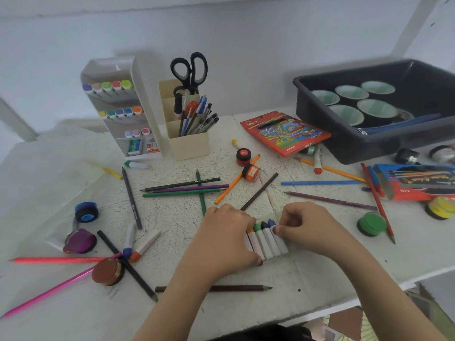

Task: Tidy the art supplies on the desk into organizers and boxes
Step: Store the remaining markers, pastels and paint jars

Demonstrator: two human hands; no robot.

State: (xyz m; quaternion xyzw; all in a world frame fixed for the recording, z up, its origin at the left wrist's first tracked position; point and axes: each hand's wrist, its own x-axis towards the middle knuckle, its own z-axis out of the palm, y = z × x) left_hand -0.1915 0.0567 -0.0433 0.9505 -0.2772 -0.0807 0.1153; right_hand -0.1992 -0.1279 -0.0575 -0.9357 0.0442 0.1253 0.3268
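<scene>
Partly hidden under the left hand [229,232], a row of white markers [267,239] lies on the desk [172,230]; that hand's curled fingers grip them, while the right hand [302,225] pinches the blue-capped end one.

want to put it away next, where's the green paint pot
In the head view, the green paint pot sits on the right side of the desk, just right of the right hand, beside a red pencil.
</scene>
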